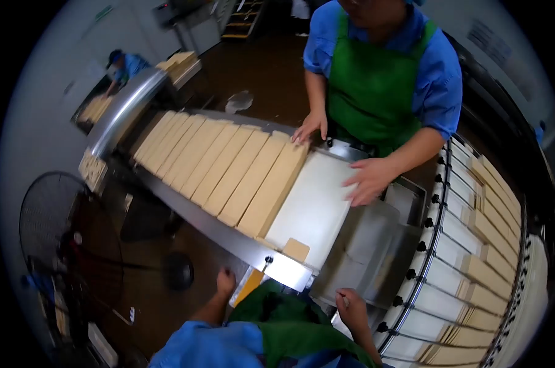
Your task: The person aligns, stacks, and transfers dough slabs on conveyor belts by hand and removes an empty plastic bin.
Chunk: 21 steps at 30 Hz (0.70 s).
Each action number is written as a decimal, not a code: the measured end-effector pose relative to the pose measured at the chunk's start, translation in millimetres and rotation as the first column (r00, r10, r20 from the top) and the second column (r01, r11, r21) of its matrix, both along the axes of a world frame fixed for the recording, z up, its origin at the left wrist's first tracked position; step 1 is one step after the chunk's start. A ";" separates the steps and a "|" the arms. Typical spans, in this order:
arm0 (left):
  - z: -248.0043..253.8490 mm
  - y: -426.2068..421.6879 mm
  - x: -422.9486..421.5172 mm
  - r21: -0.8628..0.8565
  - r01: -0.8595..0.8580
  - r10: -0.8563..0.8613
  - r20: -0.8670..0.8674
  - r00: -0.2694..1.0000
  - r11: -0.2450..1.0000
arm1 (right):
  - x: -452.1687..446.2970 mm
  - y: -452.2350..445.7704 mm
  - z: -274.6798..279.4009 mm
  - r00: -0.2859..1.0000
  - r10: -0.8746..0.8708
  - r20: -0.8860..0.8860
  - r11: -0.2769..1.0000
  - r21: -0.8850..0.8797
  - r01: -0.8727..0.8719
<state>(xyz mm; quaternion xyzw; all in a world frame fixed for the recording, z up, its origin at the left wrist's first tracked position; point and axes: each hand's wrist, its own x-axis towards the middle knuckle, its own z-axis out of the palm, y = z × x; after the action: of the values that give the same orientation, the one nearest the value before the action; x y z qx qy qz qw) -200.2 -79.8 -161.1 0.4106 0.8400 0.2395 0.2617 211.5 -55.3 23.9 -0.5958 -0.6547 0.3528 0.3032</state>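
Note:
Long beige slabs (228,165) lie side by side across a conveyor with a white belt (308,196). A small beige piece (296,249) rests at the belt's near end. My left hand (226,281) is curled beside the conveyor's near edge, left of a yellow item (248,287); whatever it holds, if anything, is hidden. My right hand (351,306) is curled in front of a metal tray (357,257), its fingers drawn in, and its contents cannot be made out. Neither hand touches the slabs.
Across the belt stands a co-worker in a green apron (375,80), one hand at the last slab, the other over the belt. A curved conveyor (440,257) carries slabs at right. A fan (62,221) stands left; another person (127,64) works behind.

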 end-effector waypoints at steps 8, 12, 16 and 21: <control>67.4 71.2 13.1 0.459 -0.196 0.223 -0.004 0.975 0.866 | 12.4 54.2 18.8 0.990 0.135 0.032 0.991 0.008 -0.135; 91.9 113.3 8.4 0.478 -0.162 0.163 0.041 0.986 0.863 | -20.2 73.5 44.7 0.989 0.129 -0.077 0.991 0.034 -0.127; 86.1 145.6 -7.9 0.493 0.076 -0.044 -0.076 0.996 0.867 | -62.6 80.0 62.1 0.988 0.120 -0.097 0.993 0.017 -0.119; 106.0 159.8 3.9 0.307 0.125 -0.121 -0.030 0.992 0.944 | -111.8 102.8 80.1 0.965 0.185 -0.188 0.983 0.025 -0.183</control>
<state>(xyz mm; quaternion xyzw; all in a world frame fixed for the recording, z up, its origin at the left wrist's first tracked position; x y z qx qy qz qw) -196.4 80.1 -55.1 0.4992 0.7664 0.3487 0.2045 99.7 47.5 104.0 -0.4950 -0.6766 0.4320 0.3324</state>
